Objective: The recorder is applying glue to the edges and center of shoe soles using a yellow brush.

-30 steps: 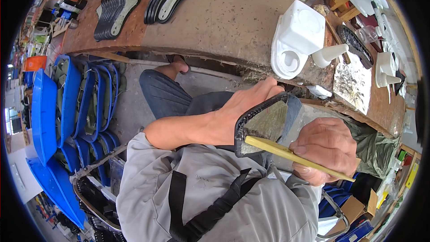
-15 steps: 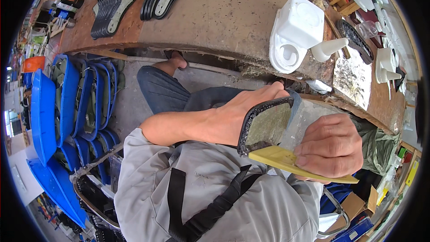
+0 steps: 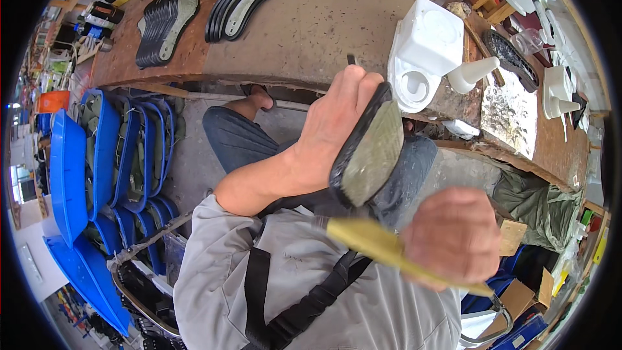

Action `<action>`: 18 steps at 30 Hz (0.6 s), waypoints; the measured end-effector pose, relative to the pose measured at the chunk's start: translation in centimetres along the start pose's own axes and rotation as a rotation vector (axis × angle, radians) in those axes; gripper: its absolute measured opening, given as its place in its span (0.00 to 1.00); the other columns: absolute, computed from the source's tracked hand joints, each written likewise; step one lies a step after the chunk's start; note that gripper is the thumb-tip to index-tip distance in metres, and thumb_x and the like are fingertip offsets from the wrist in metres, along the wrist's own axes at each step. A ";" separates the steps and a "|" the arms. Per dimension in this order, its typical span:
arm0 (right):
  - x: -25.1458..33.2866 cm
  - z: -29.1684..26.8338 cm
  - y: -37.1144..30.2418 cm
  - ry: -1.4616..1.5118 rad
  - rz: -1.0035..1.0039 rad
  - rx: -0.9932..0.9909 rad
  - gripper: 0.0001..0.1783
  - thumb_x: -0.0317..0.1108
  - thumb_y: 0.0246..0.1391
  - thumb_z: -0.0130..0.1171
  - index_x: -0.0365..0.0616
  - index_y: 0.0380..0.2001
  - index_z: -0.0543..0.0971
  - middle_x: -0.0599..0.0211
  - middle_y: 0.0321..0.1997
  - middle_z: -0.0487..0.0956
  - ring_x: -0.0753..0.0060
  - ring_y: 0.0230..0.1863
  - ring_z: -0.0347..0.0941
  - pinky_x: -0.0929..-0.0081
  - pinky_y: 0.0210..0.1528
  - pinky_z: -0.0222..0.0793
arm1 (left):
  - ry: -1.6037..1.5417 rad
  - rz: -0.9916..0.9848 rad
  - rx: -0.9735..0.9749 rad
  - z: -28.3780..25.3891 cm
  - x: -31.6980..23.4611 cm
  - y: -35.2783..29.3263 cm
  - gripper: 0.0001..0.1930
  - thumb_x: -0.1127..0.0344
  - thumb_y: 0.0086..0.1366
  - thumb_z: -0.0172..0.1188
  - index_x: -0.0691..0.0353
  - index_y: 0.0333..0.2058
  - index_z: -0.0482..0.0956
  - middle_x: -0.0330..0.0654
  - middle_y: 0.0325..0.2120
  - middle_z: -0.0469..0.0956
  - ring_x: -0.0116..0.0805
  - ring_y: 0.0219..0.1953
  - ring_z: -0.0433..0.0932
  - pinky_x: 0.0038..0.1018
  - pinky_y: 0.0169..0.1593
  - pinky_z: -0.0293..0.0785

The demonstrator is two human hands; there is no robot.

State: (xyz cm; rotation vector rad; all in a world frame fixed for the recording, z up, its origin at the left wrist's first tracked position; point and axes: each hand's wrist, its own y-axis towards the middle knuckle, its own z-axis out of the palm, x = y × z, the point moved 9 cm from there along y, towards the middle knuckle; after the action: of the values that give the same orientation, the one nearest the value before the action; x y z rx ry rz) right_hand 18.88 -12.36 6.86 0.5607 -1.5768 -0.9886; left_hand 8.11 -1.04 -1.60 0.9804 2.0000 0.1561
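Note:
Over my lap, my left hand (image 3: 332,123) is closed round a shoe sole (image 3: 372,152). The sole is tilted, with a black rim and a grey-green inner face turned to the right. My fingers wrap over its far end, and the part behind it is hidden. Lower and to the right, my right hand (image 3: 452,236) grips a flat yellow brush (image 3: 366,238), smeared by motion. A short dark tip on the brush points left, just below the near end of the sole and apart from it.
Two fanned stacks of black-edged soles (image 3: 167,26) (image 3: 243,0) lie on the brown bench (image 3: 317,26). A white plastic glue pot (image 3: 427,35) stands at its right edge, beside a white nozzle (image 3: 473,74) and a stained sheet (image 3: 508,113). Blue bins (image 3: 68,175) holding green pieces stand left.
My left hand has lifted the sole away from me and turned it more upright. The brush has come off the sole's edge and moved left and toward my body with my right hand.

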 end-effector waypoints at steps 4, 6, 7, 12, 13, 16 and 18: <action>1.4 -0.7 0.4 -0.208 -0.139 0.005 0.07 0.28 0.47 0.57 0.37 0.19 0.77 0.64 0.25 0.78 0.74 0.18 0.73 0.79 0.15 0.67 | -0.533 -0.153 0.162 3.1 2.1 -0.7 0.24 0.67 0.51 0.65 0.65 0.43 0.64 0.48 0.34 0.62 0.46 0.35 0.71 0.33 0.37 0.71; 2.2 2.0 0.6 0.023 -0.216 0.274 0.06 0.29 0.44 0.59 0.37 0.20 0.78 0.64 0.21 0.77 0.76 0.16 0.70 0.80 0.14 0.63 | -1.166 -0.219 0.220 5.3 2.6 -1.5 0.22 0.71 0.51 0.65 0.64 0.43 0.64 0.43 0.33 0.63 0.36 0.34 0.70 0.27 0.40 0.70; 2.7 3.1 0.3 0.142 -0.253 0.409 0.06 0.29 0.43 0.60 0.36 0.20 0.79 0.63 0.19 0.76 0.77 0.15 0.69 0.80 0.13 0.62 | -1.208 -0.320 0.205 5.5 3.1 -1.8 0.18 0.74 0.53 0.62 0.63 0.41 0.65 0.39 0.33 0.63 0.28 0.35 0.68 0.21 0.43 0.67; 1.2 0.1 1.3 -0.133 -0.149 0.254 0.05 0.30 0.41 0.62 0.39 0.22 0.81 0.66 0.23 0.78 0.79 0.16 0.69 0.80 0.18 0.64 | -1.330 -0.302 0.367 5.3 0.9 -1.9 0.16 0.74 0.55 0.60 0.62 0.42 0.67 0.39 0.36 0.64 0.30 0.40 0.67 0.26 0.47 0.65; 2.4 1.6 0.5 0.000 -0.209 0.387 0.05 0.30 0.42 0.62 0.39 0.22 0.80 0.64 0.24 0.78 0.78 0.16 0.69 0.80 0.17 0.63 | -1.231 -0.254 0.379 4.7 1.0 -2.2 0.17 0.72 0.55 0.60 0.61 0.43 0.67 0.39 0.38 0.64 0.31 0.42 0.67 0.28 0.49 0.63; 3.1 2.0 0.2 0.192 -0.264 0.497 0.06 0.29 0.43 0.61 0.37 0.23 0.80 0.61 0.25 0.78 0.77 0.17 0.69 0.80 0.16 0.61 | -0.952 -0.114 0.434 3.5 0.6 -3.0 0.20 0.67 0.56 0.61 0.58 0.47 0.68 0.40 0.45 0.64 0.35 0.49 0.64 0.32 0.55 0.57; 0.7 0.2 0.9 -0.110 -0.169 0.271 0.05 0.28 0.42 0.60 0.38 0.23 0.81 0.64 0.24 0.78 0.77 0.17 0.69 0.81 0.17 0.62 | -0.791 -0.014 0.490 3.5 -0.2 -3.4 0.22 0.63 0.57 0.61 0.57 0.50 0.69 0.41 0.50 0.64 0.38 0.53 0.63 0.35 0.59 0.53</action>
State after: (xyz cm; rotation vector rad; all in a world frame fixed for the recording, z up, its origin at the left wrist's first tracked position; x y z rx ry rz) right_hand 18.68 -12.41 8.00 0.8507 -1.7980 -0.9495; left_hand 8.79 -4.34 -5.14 1.0979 1.3161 -0.6644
